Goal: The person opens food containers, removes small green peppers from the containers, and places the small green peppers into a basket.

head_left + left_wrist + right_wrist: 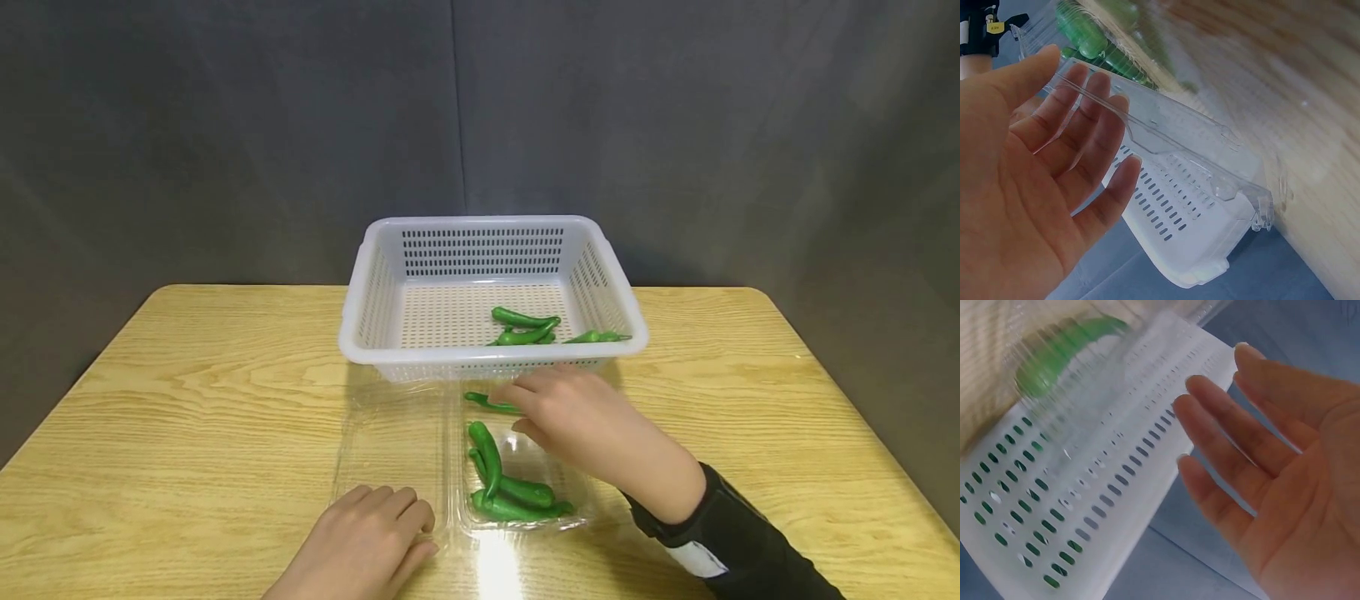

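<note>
An open clear plastic clamshell [390, 437] lies on the table in front of a white slotted basket [487, 357]. Its right half holds several green peppers [510, 493]. One more pepper [487, 402] lies at the tray's far edge. My right hand [555, 412] hovers over that tray, its straight fingers beside this pepper and holding nothing; the right wrist view shows the hand [1260, 469] open, with the pepper [1060, 353] beyond. My left hand [397, 521] rests flat on the empty lid half, its fingers [1079, 119] touching the clear edge. Three peppers [525, 321] lie in the basket.
The wooden table [187, 400] has rounded corners, and a grey curtain hangs behind it. The basket stands just behind the clamshell, its near wall [1179, 237] close to both hands. Bare tabletop stretches left and right of the containers.
</note>
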The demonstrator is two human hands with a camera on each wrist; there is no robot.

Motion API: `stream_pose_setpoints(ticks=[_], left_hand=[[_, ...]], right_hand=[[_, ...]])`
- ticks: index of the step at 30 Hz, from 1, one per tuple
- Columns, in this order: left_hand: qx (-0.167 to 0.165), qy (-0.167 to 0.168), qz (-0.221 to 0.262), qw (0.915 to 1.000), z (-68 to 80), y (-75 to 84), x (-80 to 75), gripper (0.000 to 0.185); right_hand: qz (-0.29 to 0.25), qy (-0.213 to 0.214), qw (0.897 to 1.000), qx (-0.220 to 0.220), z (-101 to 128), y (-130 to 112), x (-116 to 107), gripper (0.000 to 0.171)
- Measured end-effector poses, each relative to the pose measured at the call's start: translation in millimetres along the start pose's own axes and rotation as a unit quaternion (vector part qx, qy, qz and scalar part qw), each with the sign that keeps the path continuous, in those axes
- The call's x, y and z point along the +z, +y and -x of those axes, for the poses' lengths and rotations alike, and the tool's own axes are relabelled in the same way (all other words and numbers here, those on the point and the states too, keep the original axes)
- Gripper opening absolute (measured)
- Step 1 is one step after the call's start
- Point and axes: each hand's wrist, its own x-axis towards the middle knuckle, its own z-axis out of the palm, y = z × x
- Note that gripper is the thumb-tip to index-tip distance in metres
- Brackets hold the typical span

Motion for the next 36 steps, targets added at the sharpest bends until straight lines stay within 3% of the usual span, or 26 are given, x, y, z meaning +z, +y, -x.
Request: stream_pose_setpoints(ticks=[7,21,36], left_hand=[[0.0,0.002,-0.003,1.0,0.5,0.2,0.1,0.015],[0.01,0.02,-0.007,0.9997,1.1,0.0,3.0,0.015],[0.008,0.013,-0.013,0.9998,0.3,-0.2,1.5,0.016]], right_hand=[[-0.011,-0.059,0.998,0.028,1,-1,8,0.045],[-0.011,-0.07,0.997,0.035,3,4,21,0.046],[-0.031,-0.079,0.995,0.047,3,7,34,0.037]])
